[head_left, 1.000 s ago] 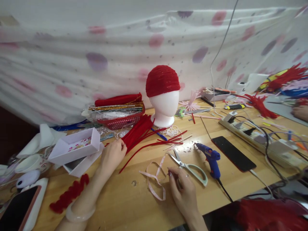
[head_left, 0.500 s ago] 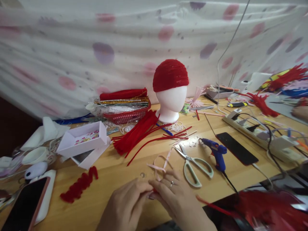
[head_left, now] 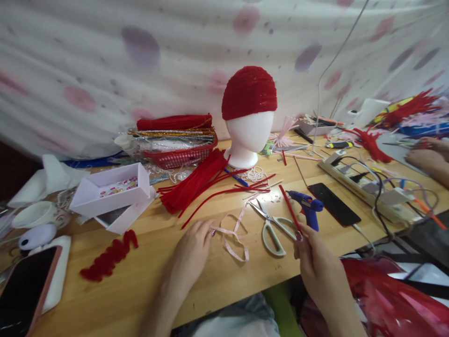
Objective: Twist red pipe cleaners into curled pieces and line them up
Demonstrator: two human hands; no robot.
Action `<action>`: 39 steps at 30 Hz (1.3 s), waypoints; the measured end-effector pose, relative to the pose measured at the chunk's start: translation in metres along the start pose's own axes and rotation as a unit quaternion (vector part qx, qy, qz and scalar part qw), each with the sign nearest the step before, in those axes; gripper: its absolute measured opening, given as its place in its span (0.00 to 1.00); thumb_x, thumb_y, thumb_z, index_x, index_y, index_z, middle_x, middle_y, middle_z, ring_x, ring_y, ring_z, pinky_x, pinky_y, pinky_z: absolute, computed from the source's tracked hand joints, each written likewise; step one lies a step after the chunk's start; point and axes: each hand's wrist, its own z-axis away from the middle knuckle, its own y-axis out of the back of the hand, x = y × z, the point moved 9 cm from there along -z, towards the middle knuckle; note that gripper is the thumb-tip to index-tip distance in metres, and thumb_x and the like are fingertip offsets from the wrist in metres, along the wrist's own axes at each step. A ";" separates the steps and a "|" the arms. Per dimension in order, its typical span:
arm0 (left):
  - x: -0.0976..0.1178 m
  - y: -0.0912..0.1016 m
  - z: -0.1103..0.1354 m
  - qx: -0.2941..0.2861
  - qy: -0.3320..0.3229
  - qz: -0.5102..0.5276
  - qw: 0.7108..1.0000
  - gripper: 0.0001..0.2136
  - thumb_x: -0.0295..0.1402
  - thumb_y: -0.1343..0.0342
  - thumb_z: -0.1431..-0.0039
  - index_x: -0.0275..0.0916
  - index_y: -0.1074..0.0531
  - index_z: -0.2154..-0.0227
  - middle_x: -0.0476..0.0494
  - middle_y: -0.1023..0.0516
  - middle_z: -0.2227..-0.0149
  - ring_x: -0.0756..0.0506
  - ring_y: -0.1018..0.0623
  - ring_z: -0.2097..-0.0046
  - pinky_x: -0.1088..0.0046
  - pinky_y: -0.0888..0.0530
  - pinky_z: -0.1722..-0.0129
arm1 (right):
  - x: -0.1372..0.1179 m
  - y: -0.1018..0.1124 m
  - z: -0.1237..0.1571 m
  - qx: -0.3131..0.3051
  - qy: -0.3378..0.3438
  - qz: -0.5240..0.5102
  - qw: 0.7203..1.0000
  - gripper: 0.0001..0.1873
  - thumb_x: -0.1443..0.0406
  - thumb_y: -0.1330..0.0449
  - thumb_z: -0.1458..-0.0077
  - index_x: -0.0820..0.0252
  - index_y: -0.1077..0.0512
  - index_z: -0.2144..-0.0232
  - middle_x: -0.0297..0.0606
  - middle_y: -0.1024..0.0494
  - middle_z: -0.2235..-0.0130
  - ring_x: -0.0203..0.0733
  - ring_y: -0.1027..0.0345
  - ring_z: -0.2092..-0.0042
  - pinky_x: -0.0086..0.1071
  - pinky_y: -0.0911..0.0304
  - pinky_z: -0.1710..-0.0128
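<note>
My right hand is closed on a red pipe cleaner, which points up and away beside the glue gun. At the middle front, my left hand pinches the end of a narrow pink tape that lies looped on the wood. Between the hands lie scissors with pale handles, blades apart. Just beyond the right hand is a blue glue gun. A bundle of red pipe cleaners lies farther back, and a zigzag-bent red pipe cleaner rests to the left.
A white mannequin head wears a red cap. Around it are a red basket of supplies, a white box with gems, a power strip and a black phone. Another person's hand is at the far right.
My hands have parted: the right moved rightward with a red pipe cleaner now plainly visible, the left moved leftward to the tape's end. The view has shifted slightly.
</note>
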 end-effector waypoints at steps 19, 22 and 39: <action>-0.001 0.077 0.037 0.214 -0.076 -0.069 0.971 0.20 0.23 0.55 0.37 0.38 0.36 0.43 0.34 0.30 0.44 0.41 0.31 0.41 0.58 0.34 0.41 | -0.116 -0.070 -0.020 -0.169 0.154 -0.186 0.956 0.14 0.66 0.52 0.34 0.58 0.26 0.60 0.36 0.24 0.71 0.40 0.29 0.69 0.29 0.41 0.70; 0.018 0.079 0.033 0.157 -0.123 -0.119 0.973 0.15 0.28 0.52 0.36 0.42 0.31 0.47 0.37 0.28 0.45 0.37 0.32 0.41 0.49 0.40 0.40 | -0.125 -0.078 -0.016 -0.208 0.180 -0.184 0.944 0.13 0.66 0.51 0.34 0.58 0.26 0.62 0.37 0.24 0.70 0.40 0.29 0.67 0.29 0.41 0.69; -0.006 0.069 0.015 0.103 -0.062 0.140 0.983 0.18 0.34 0.51 0.35 0.45 0.33 0.44 0.42 0.25 0.55 0.45 0.24 0.55 0.68 0.28 0.54 | -0.118 -0.084 -0.032 -0.334 0.094 -0.252 0.904 0.19 0.57 0.46 0.37 0.61 0.31 0.77 0.28 0.40 0.79 0.33 0.48 0.75 0.29 0.53 0.75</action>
